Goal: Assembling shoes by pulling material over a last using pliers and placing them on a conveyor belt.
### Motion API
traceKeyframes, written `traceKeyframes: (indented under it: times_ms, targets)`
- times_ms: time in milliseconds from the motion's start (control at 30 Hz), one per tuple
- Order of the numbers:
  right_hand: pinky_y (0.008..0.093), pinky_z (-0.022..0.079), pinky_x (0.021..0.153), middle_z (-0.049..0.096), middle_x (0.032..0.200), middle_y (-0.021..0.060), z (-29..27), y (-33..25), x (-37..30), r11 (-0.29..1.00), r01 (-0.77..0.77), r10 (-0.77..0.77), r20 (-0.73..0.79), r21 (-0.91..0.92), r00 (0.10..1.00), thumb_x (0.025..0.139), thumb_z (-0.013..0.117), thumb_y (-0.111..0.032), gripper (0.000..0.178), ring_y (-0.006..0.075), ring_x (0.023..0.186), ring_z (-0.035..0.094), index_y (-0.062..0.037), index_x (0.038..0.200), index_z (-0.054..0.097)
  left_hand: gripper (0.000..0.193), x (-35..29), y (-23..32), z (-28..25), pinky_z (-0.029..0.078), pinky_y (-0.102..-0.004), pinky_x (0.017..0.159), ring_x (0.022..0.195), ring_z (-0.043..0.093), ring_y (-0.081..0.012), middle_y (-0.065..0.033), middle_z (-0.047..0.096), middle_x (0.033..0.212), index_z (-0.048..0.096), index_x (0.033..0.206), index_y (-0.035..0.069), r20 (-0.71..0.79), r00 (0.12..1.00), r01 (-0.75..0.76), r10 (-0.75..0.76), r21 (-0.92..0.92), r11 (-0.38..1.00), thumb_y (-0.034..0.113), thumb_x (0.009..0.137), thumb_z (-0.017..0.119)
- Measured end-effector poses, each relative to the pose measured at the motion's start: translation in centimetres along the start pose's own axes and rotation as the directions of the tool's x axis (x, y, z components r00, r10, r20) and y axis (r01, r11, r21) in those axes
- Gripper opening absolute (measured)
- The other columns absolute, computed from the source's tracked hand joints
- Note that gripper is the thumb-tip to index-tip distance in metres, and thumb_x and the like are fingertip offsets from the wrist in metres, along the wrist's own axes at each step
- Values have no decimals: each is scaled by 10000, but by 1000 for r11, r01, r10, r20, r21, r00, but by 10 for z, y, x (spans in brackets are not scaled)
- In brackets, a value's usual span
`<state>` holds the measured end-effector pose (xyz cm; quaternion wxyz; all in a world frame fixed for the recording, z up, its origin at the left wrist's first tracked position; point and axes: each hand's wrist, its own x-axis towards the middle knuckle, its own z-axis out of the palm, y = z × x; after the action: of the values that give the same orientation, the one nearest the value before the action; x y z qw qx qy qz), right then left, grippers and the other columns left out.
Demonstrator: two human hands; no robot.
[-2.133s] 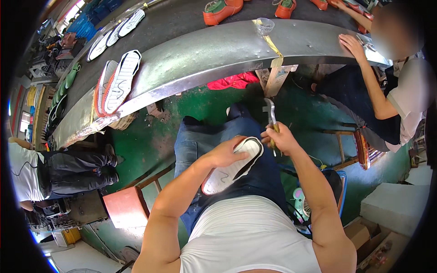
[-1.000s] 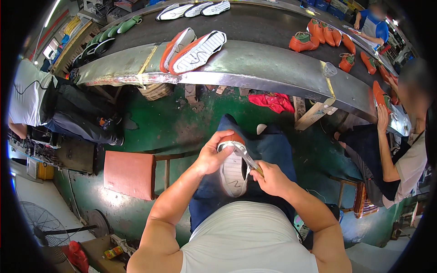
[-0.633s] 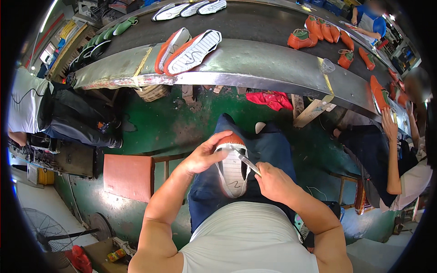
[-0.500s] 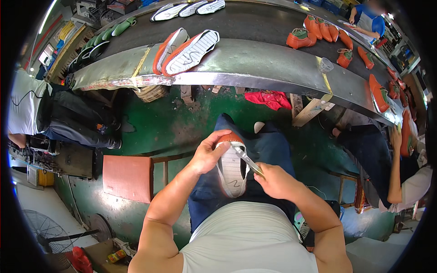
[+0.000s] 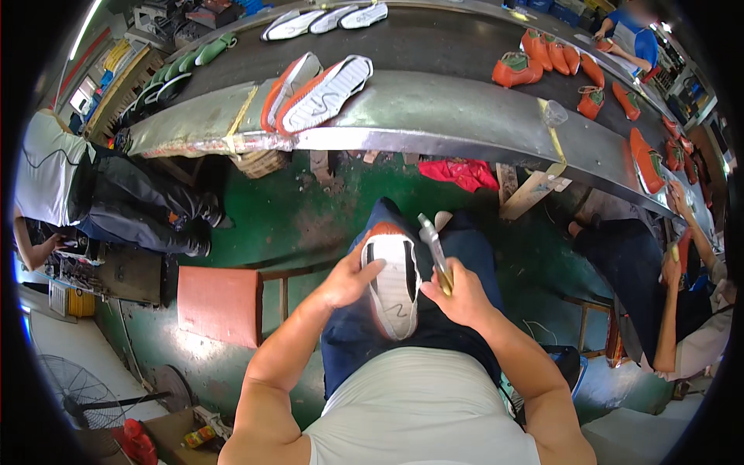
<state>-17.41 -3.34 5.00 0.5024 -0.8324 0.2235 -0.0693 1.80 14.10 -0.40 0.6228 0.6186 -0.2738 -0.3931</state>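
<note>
An orange shoe [image 5: 395,291] lies bottom up on my lap, its pale insole face showing a dark scribbled mark and a dark strip along each side. My left hand [image 5: 349,279] grips it at the toe end, thumb pressed on the pale bottom and fingers round the far side. My right hand [image 5: 463,296] is closed round metal pliers [image 5: 432,240] with yellowish handles. Their head points up and away, just right of the toe and apart from the shoe.
Ahead stands a metal-edged bench [image 5: 449,120] with two orange shoes [image 5: 325,97] bottom up, and more orange shoes [image 5: 518,70] to the right. A padded stool [image 5: 219,304] is on my left. A co-worker [image 5: 647,287] sits at right; another person [image 5: 58,167] stands at left.
The pliers have come off the toe edge and swung up and right with my right hand. My left fingers have shifted down from the toe tip onto its left side.
</note>
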Motion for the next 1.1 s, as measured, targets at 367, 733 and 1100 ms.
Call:
traceKeyframes:
  times_ms: [367, 733, 1100]
  targets:
    - [448, 531, 797, 686, 924, 260, 47, 63, 24, 986, -158, 151, 115, 55, 982, 859, 696, -245, 424, 408, 884, 690, 75, 1108, 570, 618, -15, -11, 26, 471, -331, 1007, 1142, 626, -234, -159, 654, 1237, 477, 1412, -50, -219, 928, 313, -302, 16, 950, -28, 795, 511]
    - [345, 540, 753, 705, 908, 123, -36, 62, -43, 969, -246, 246, 118, -15, 962, 966, 623, -197, 329, 200, 804, 681, 42, 1182, 553, 781, -4, -3, 49, 375, -347, 1117, 1294, 514, -225, -132, 536, 1399, 318, 1538, 9, 321, 903, 371, -284, -256, 893, 28, 794, 556]
    - [468, 521, 899, 665, 1055, 248, -62, 79, -86, 877, 97, -58, 98, -470, 993, 916, 627, -181, 438, 396, 972, 662, 40, 1287, 557, 1020, 18, -43, 93, 349, -348, 1155, 1380, 448, -312, -236, 423, 1504, 139, 1582, 29, 410, 850, 130, -330, 444, 887, 180, 790, 764]
